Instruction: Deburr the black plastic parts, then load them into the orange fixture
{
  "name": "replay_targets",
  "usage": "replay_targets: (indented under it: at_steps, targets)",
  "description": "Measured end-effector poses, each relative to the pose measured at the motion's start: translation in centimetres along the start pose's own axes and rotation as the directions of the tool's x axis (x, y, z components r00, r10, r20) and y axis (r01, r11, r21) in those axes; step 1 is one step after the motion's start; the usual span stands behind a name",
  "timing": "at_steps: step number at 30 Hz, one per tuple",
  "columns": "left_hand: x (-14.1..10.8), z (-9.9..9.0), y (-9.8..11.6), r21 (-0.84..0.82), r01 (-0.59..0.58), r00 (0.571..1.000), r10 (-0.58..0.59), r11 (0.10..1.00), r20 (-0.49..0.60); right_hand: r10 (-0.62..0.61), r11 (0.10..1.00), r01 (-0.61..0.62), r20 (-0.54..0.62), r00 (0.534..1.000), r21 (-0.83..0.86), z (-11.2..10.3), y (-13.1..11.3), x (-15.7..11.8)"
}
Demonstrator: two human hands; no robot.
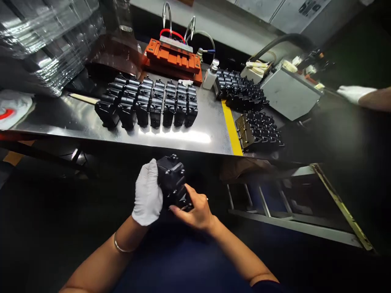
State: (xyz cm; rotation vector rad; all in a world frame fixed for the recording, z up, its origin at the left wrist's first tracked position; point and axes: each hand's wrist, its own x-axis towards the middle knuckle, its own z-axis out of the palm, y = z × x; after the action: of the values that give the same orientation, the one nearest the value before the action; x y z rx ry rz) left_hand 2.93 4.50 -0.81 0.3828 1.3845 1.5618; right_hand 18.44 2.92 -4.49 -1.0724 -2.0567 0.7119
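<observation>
My left hand (147, 193), in a white cotton glove, grips the side of a black moulded plastic housing (171, 179) above my lap. My right hand (195, 209) is bare, and its fingers press on the lower part of the same housing. Beyond the hands, on a stainless steel workbench (183, 136), stand several rows of similar black housings (155, 112). More black housings (241, 91) lie in a cluster at the bench's far right.
An orange fixture (172, 57) with metal hoses and a red tube stands at the back. Nearby are a white bottle (209, 77), a grey metal box (288, 93), and a stack of clear plastic sheets (45, 40). A co-worker's white-gloved hand (354, 93) reaches in at right.
</observation>
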Motion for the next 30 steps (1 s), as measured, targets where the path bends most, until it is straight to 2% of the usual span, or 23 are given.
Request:
replay_targets:
  at_steps: [3, 6, 8, 10, 12, 14, 17, 20, 21, 23, 25, 27, 30]
  targets:
    - [0.1, 0.4, 0.4, -0.191, 0.068, 0.985, -0.035, 0.979, 0.171, 0.242, 0.970, -0.238, -0.098, 0.965, 0.048, -3.4, 1.4, 4.3]
    - [0.2, -0.8, 0.0, -0.108, 0.111, 0.970, -0.084, 0.988, 0.230, 0.369, 0.916, -0.395, -0.252, 0.895, -0.062, -8.0, 3.2, 12.2]
    - [0.3, -1.9, -0.7, -0.018, 0.139, 0.960, -0.130, 0.990, 0.247, 0.435, 0.819, -0.493, -0.244, 0.867, -0.293, -9.9, 4.5, 17.9]
    - [0.3, -2.8, -1.2, 0.049, 0.153, 0.956, -0.161, 0.987, 0.246, 0.467, 0.724, -0.526, -0.243, 0.850, -0.446, -10.2, 5.6, 22.7]
    - [0.3, -3.4, -1.5, 0.083, 0.139, 0.959, -0.155, 0.987, 0.235, 0.454, 0.731, -0.482, -0.184, 0.872, -0.483, -9.4, 6.5, 25.9]
    - [0.3, -3.8, -1.6, 0.103, 0.123, 0.966, -0.143, 0.987, 0.217, 0.423, 0.767, -0.436, -0.140, 0.895, -0.471, -8.5, 7.2, 27.3]
    - [0.7, -4.4, -1.6, 0.120, 0.124, 0.969, -0.146, 0.985, 0.197, 0.367, 0.809, -0.387, -0.134, 0.920, -0.443, -9.1, 7.8, 26.2]
    - [1.5, -4.8, -1.9, 0.127, 0.145, 0.968, -0.167, 0.981, 0.188, 0.351, 0.784, -0.425, -0.242, 0.905, -0.453, -12.9, 8.3, 21.8]
    - [1.8, -4.8, -2.0, 0.133, 0.154, 0.967, -0.177, 0.979, 0.182, 0.363, 0.742, -0.478, -0.318, 0.876, -0.471, -14.5, 8.5, 19.9]
    - [2.1, -4.5, -2.3, 0.153, 0.170, 0.964, -0.196, 0.974, 0.178, 0.396, 0.529, -0.664, -0.539, 0.744, -0.528, -17.4, 9.2, 16.2]
    - [2.2, -3.6, -2.7, 0.168, 0.180, 0.956, -0.213, 0.969, 0.201, 0.454, 0.473, -0.705, -0.540, 0.709, -0.528, -19.3, 9.9, 13.3]
    - [1.8, -2.5, -2.9, 0.190, 0.189, 0.937, -0.235, 0.963, 0.260, 0.481, 0.498, -0.699, -0.508, 0.715, -0.513, -20.0, 10.6, 11.3]
    - [1.2, -0.8, -3.0, 0.261, 0.191, 0.892, -0.278, 0.946, 0.357, 0.483, 0.567, -0.696, -0.507, 0.714, -0.442, -19.8, 11.4, 10.0]
